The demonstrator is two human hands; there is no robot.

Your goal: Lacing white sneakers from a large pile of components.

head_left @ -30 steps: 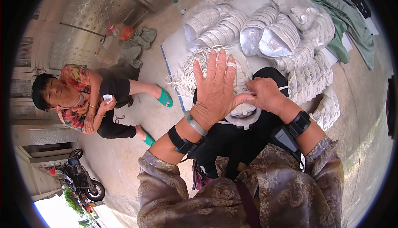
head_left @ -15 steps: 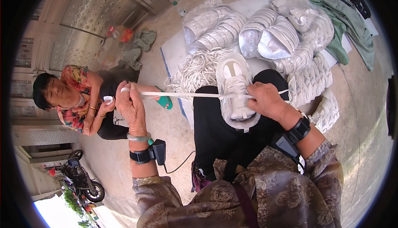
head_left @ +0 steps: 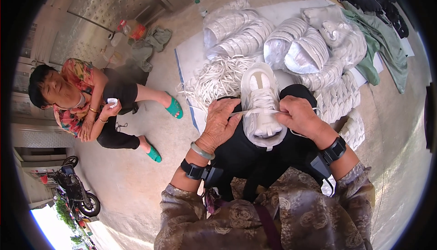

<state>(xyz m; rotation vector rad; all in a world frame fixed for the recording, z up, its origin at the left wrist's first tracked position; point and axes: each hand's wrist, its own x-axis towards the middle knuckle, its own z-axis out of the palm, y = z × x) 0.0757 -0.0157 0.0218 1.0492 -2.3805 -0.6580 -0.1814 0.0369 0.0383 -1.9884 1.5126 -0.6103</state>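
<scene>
White lace [head_left: 249,112] pinched by left grip [head_left: 220,120] and right grip [head_left: 301,117], both closed; shoe [head_left: 265,123] set between grips, on lap [head_left: 236,152]. Lace best drawn flat, with even tension, shoe steadied.

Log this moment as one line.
left hand: pinching lace | right hand: pinching lace | lace: runs across white shoe | shoe: toe pointing away from body | near left hand: lace pile
</scene>
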